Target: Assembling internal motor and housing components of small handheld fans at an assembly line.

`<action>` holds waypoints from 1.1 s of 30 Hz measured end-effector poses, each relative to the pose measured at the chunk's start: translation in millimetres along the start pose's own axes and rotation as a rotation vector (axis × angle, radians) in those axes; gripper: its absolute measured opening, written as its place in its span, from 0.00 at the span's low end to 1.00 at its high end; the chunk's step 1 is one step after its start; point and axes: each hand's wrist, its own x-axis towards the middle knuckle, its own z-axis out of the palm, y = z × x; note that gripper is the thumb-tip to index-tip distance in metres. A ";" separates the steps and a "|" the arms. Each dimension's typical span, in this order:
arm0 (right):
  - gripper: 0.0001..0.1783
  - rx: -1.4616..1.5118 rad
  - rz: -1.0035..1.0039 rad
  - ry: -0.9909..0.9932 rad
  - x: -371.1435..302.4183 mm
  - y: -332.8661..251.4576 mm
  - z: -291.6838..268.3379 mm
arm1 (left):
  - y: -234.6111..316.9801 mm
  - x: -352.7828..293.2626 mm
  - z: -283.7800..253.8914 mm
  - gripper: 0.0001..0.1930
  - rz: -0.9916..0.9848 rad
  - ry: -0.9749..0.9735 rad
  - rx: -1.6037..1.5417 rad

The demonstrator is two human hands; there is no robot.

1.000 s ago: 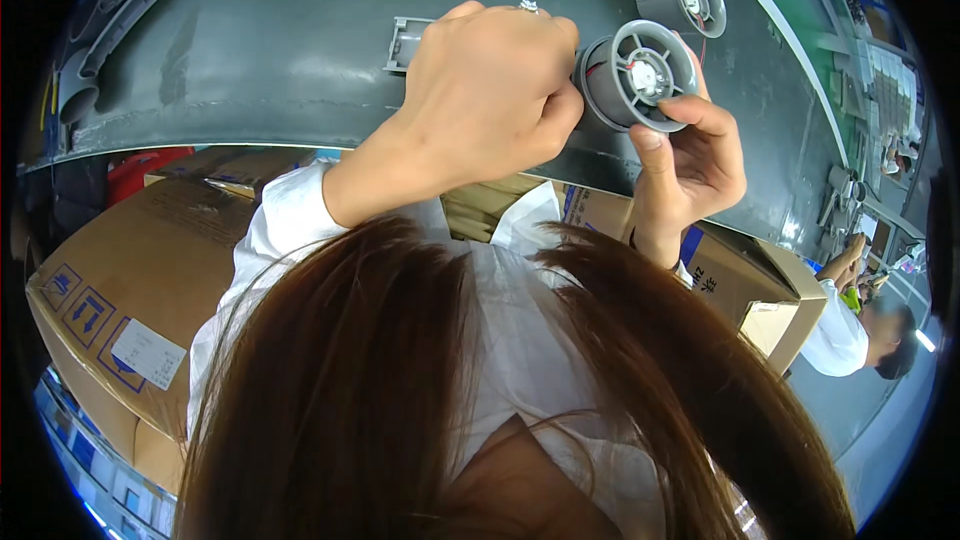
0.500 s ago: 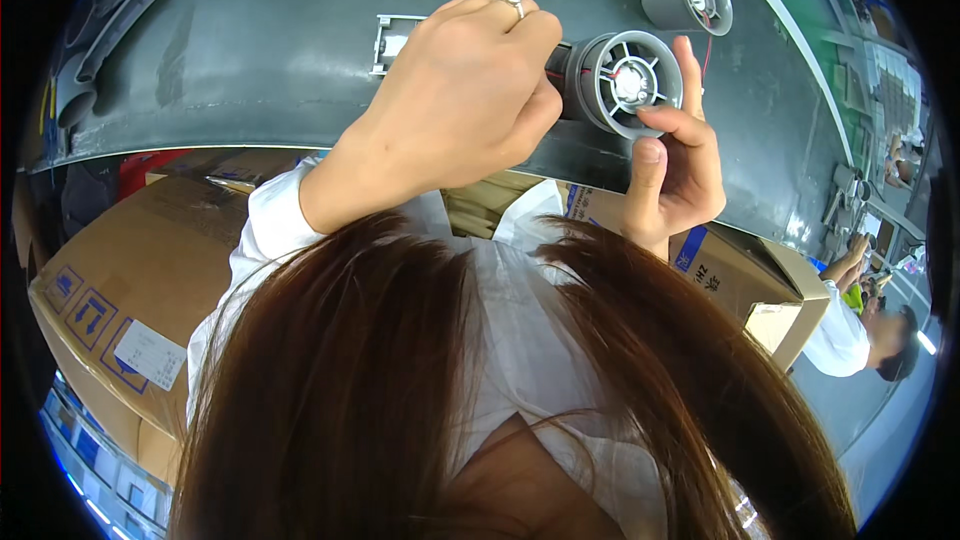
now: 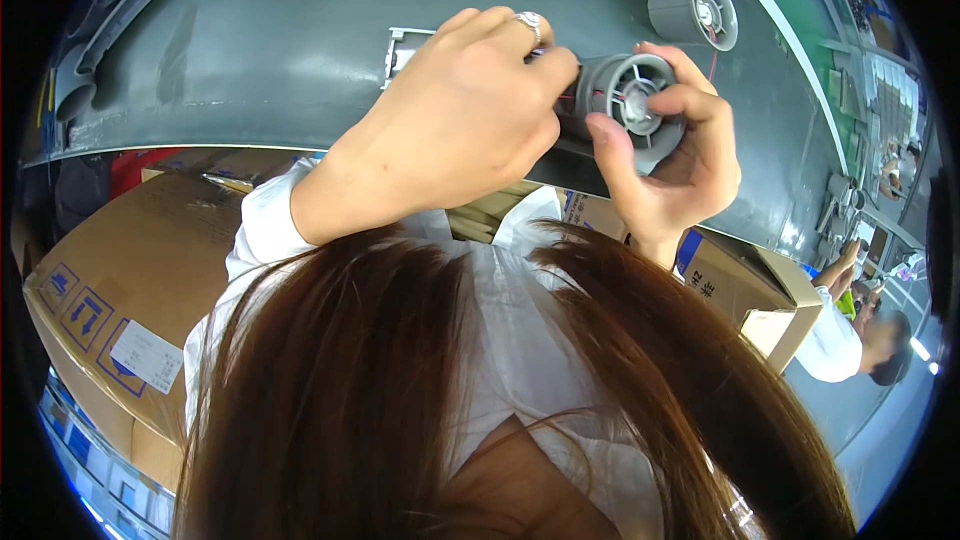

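A grey round fan housing (image 3: 592, 78) with a spoked front and a pale hub is gripped by my right hand (image 3: 690, 145). Its thumb presses the near rim while the fingers curl round the far side and over the front. Just left of the housing, my left hand (image 3: 465, 105), with a ring on one finger, has its fingers closed. A short red wire (image 3: 567, 96) shows between its fingertips and the housing; what the fingers pinch is hidden. From behind the left hand juts a grey frame-like plastic part (image 3: 397, 52); I cannot tell whether it is held.
A second grey fan housing (image 3: 675, 12) with a red wire stands at the far right of the dark table (image 3: 270, 50). Curved grey plastic shells (image 3: 118, 25) lie at the far left. Cardboard boxes (image 3: 180, 240) flank me below the table edge. Another person (image 3: 838, 330) is at the right.
My right hand has closed round the fan housing, its thumb shifting left onto the rim and its fingers curling over the front. The housing has turned slightly. My left hand stays closed beside it.
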 end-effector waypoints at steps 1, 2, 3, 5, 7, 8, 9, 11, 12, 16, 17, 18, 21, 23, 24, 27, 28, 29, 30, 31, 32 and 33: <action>0.21 0.036 0.035 0.106 -3.2 2.8 3.6 | -0.8 -0.2 -1.3 0.07 0.038 -0.027 0.058; 0.23 0.091 0.044 0.138 -5.3 5.2 5.9 | -1.0 -0.7 -3.2 0.07 0.029 -0.025 0.059; 0.23 0.096 0.045 0.129 -5.1 6.4 6.2 | -0.8 -1.6 -5.4 0.07 -0.012 -0.071 0.066; 0.27 -0.060 -0.057 0.056 -2.2 6.8 3.1 | -0.7 -3.6 -7.2 0.09 -0.059 -0.115 0.067; 0.28 -0.086 -0.126 0.014 2.3 9.7 -0.4 | -0.3 -5.0 -6.0 0.10 -0.063 -0.078 0.169; 0.29 -0.113 -0.195 -0.020 4.4 10.5 -1.4 | 1.0 -5.6 -5.9 0.10 -0.068 -0.078 0.168; 0.29 -0.110 -0.194 -0.025 5.7 9.1 -2.2 | 3.0 -6.5 -5.9 0.11 -0.072 -0.067 0.196; 0.27 -0.114 -0.151 -0.057 6.7 4.4 -3.9 | 3.7 -6.7 -4.0 0.11 -0.078 -0.058 0.221; 0.27 -0.113 -0.151 -0.060 7.1 2.9 -4.1 | 3.7 -6.6 -2.6 0.08 -0.068 -0.014 0.235; 0.26 -0.151 -0.100 -0.110 8.0 -0.4 -5.6 | 2.6 -10.3 1.7 0.07 -0.044 0.060 0.261; 0.26 -0.150 -0.081 -0.129 7.9 -0.2 -5.2 | 2.8 -11.6 1.5 0.07 -0.046 0.059 0.260; 0.26 -0.149 -0.080 -0.131 6.4 2.9 -3.4 | 3.9 -13.5 0.5 0.08 -0.074 0.023 0.245; 0.26 -0.016 -0.068 -0.095 2.9 8.6 0.8 | 6.7 -16.4 -1.4 0.10 -0.093 -0.001 0.226; 0.25 -0.011 -0.066 -0.119 4.4 9.9 0.9 | 4.8 -16.0 -1.4 0.10 -0.092 -0.002 0.214; 0.25 -0.010 -0.061 -0.122 5.3 10.6 1.6 | 3.6 -15.9 -1.3 0.10 -0.092 0.005 0.208; 0.25 0.003 -0.065 -0.119 3.1 11.5 0.7 | 5.0 -16.9 -0.5 0.10 -0.087 0.006 0.197; 0.26 0.006 -0.064 -0.117 2.2 12.3 1.0 | 5.3 -17.3 -0.8 0.10 -0.094 -0.001 0.194; 0.26 0.009 -0.064 -0.115 1.5 13.2 1.5 | 5.3 -17.5 -0.9 0.10 -0.098 -0.001 0.194; 0.26 0.011 -0.063 -0.119 1.0 14.5 2.3 | 5.2 -17.7 -0.8 0.10 -0.100 0.013 0.192; 0.26 0.023 -0.064 -0.114 0.5 15.0 2.6 | 5.6 -17.9 -1.1 0.10 -0.100 0.027 0.187; 0.26 0.035 -0.065 -0.109 0.2 15.1 2.7 | 6.0 -18.4 -1.4 0.10 -0.103 0.027 0.185; 0.26 0.035 -0.063 -0.112 -0.2 14.6 2.4 | 6.3 -19.0 -1.8 0.10 -0.105 0.019 0.187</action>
